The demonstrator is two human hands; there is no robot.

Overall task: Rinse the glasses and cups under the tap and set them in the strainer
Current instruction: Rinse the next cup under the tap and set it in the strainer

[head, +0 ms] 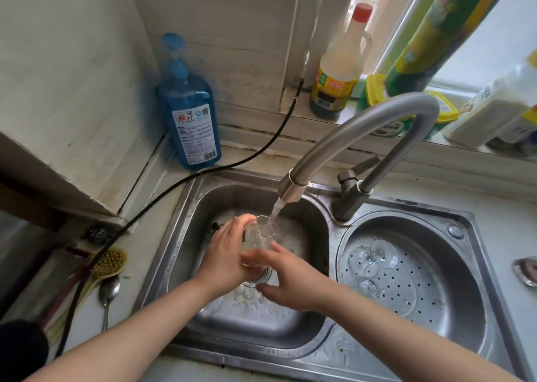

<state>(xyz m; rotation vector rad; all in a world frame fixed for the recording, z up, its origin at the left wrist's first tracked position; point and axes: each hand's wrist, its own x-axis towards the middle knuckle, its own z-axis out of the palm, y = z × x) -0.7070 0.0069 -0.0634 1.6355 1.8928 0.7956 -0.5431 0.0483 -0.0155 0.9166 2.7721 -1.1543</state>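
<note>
Two hands on one glass (259, 237) over the left basin, tilted, its mouth up under the tap (293, 188) with water pouring in. Left hand (225, 255) has its grip wrapped round the side; right hand (293, 280) grips the base end. Two stemmed glasses (374, 258) lie in the strainer (430, 303), right basin.

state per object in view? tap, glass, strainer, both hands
tap: running, stream into the glass
glass: tilted under the stream, filling
strainer: holds wine glasses lying down
left hand: grips the glass
right hand: fingers on the glass
</note>
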